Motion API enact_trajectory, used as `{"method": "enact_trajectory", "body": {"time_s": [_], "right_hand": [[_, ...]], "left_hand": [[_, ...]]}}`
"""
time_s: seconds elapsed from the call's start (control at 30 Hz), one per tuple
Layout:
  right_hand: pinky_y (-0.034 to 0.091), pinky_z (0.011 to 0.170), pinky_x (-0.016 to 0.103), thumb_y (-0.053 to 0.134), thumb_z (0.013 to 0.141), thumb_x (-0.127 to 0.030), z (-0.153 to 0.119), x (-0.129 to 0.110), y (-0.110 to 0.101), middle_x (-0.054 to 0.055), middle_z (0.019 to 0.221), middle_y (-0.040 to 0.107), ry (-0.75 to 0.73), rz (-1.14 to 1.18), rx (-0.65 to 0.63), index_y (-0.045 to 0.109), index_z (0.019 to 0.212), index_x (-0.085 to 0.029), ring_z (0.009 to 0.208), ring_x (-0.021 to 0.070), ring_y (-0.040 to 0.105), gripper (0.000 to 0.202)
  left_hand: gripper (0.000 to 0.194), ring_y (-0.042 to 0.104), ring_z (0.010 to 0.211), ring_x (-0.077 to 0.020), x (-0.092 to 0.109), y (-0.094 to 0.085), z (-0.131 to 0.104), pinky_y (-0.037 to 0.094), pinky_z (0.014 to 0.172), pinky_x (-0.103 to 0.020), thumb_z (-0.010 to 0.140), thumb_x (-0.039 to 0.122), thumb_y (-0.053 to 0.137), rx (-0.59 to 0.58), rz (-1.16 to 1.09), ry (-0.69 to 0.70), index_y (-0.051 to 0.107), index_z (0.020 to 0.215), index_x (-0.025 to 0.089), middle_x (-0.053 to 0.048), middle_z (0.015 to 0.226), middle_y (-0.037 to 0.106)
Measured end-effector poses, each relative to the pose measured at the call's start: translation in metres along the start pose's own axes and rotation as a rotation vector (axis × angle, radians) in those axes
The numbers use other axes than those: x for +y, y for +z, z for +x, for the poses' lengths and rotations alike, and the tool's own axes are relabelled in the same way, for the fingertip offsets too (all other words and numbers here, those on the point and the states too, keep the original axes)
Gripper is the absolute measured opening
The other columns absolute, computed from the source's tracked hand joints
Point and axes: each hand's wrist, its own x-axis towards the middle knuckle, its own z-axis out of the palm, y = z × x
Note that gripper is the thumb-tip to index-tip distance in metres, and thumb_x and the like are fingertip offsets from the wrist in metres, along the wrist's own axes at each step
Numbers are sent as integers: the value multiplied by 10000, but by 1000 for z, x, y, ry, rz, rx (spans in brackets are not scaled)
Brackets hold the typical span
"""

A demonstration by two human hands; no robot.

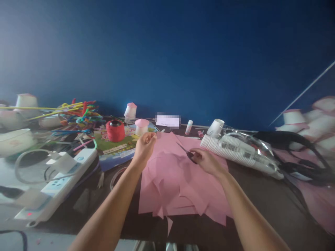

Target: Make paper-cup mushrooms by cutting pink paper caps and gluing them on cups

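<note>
Working remotely, I'd point the scissors (188, 153), gripped in my right hand (205, 160) over the pink paper sheets (167, 167), clear of my left hand (146, 145), whose fingertips look pinched, though I cannot tell on what, if anything.

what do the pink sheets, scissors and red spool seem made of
Pink sheets: probably matte paper, thin with crisp cut edges.
Scissors: slim, pointed blades suggest metal; dark handle, perhaps plastic; finish blurred.
Red spool: seemingly wound thread or yarn, the surface dull and soft-looking.
</note>
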Motion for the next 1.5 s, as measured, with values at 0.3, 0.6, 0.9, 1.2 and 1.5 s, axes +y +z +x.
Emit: {"method": "enact_trajectory", "body": {"time_s": [0.3,0.6,0.9,1.2,1.5], "right_hand": [[357,571,252,543,791,-288,1,-7,-4,9,738,532,-108,790,-100,606,843,-196,649,122,461,123],[315,523,233,610,741,-223,-3,-13,0,34,820,603,-45,1018,-143,560,990,-218,743,148,523,254],[349,534,241,629,733,-252,-2,-8,1,3,785,571,-55,1113,-118,599,991,-232,646,110,474,260],[355,565,278,630,749,-384,-2,-6,4,11,748,546,-110,1104,-135,598,1040,-217,666,144,469,337],[292,494,268,584,776,-431,-6,-10,-4,28,777,562,-98,946,-99,589,1064,-212,619,132,438,362]], "left_hand": [[214,514,621,-116,25,-10,13,406,632,-261,730,358,547,-196,19,-12,581,724,148,-8,655,561],[161,578,665,-137,15,-34,9,457,659,-261,711,293,605,-220,-146,-207,598,735,135,-33,695,601],[145,541,507,-80,25,-66,35,497,617,-254,798,116,438,145,-929,-457,510,676,148,16,557,526],[135,577,712,-164,20,-60,21,447,704,-293,742,299,541,-75,360,28,573,760,169,-21,708,577],[242,554,983,-298,-17,-44,5,397,838,-393,666,274,596,-103,970,-80,567,885,174,-136,1028,584]]}}
